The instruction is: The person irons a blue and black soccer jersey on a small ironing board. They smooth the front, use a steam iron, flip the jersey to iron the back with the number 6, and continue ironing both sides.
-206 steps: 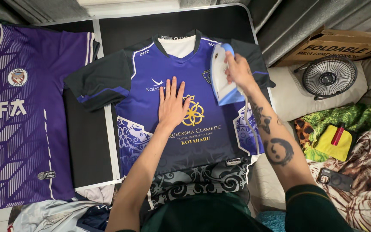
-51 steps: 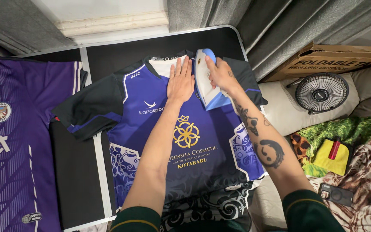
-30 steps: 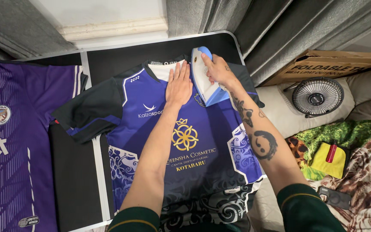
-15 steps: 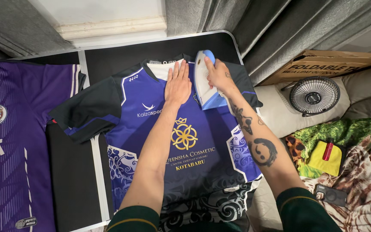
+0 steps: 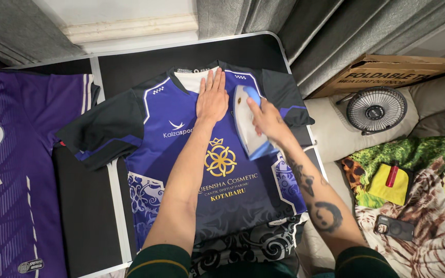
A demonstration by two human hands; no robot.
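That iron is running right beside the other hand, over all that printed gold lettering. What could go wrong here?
The left hand lies flat on the blue jersey close beside the iron, so a sideways slip might burn its fingers. The gold print sits just below the iron and could scorch or stick under heat. The right hand grips the iron near the table edge, where it could slide off.

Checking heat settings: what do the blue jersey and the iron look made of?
The blue patterned jersey looks like smooth synthetic knit, likely polyester, judging by its slight sheen and dyed-in print. The white-and-blue iron under the right hand looks like glossy moulded plastic; its soleplate is hidden.
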